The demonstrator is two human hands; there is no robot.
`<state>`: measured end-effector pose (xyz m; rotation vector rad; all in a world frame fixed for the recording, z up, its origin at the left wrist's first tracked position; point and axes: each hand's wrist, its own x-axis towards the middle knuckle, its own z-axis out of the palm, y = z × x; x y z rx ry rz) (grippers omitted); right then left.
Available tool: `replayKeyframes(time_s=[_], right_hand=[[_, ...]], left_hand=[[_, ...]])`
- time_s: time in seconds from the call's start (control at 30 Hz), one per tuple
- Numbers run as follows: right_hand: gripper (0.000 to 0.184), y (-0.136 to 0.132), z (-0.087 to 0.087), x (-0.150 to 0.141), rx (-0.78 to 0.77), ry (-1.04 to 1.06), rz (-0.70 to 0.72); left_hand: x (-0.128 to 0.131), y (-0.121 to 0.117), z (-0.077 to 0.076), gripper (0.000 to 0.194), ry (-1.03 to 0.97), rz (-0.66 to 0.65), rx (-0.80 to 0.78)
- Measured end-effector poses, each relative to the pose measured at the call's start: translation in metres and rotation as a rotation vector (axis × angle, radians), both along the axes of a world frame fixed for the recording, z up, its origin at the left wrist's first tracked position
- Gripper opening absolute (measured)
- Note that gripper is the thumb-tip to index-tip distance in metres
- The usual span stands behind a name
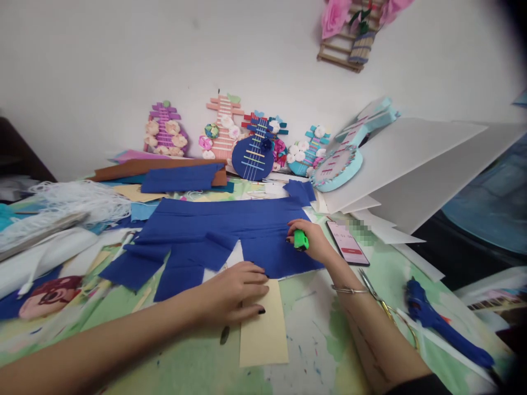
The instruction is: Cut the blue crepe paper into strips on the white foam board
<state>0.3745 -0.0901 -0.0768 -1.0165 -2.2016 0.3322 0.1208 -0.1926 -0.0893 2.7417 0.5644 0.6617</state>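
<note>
A large piece of dark blue fabric [218, 216] lies across the table, with cut and folded blue pieces along its near side. My left hand [234, 288] rests flat, fingers stretched out, on a pale yellow card strip [264, 343] and the fabric's near edge. Over the right part of the fabric, my right hand [313, 233] closes around a small bright green plastic tool [301, 240] with a dark end. Its exact kind I cannot make out. A white piece [234, 255] shows between the blue folds beside my left hand.
To the right lie a phone [349, 244], scissors [381, 302] and a blue glue gun [444, 323]. White boards [411, 164] lean behind them. Decorated lute-shaped crafts [252, 156] stand against the wall. White cord [82, 206] piles up at left near more fabric [179, 178].
</note>
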Motion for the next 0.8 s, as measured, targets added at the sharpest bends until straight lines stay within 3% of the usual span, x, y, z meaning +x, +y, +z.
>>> replayKeyframes(time_s=[0.07,0.13,0.27,0.47,0.8], right_hand=[[0.009,-0.005,-0.001,0.005,-0.033,-0.024,0.006],[0.014,-0.009,-0.003,0.009,-0.078,-0.069,0.038],[0.020,-0.012,-0.006,0.014,-0.149,-0.177,0.129],[0.031,-0.015,-0.006,0.010,-0.210,-0.226,0.167],[0.019,-0.015,-0.006,0.008,-0.182,-0.167,0.159]], left_hand=[[0.002,0.003,-0.003,0.023,-0.080,0.004,-0.034],[0.003,0.010,-0.007,0.025,-0.126,0.091,-0.042],[0.006,0.027,-0.009,0.026,-0.029,0.237,0.032],[0.014,0.042,-0.008,0.018,0.048,0.254,0.128],[0.014,0.050,-0.022,0.023,-0.094,0.274,0.220]])
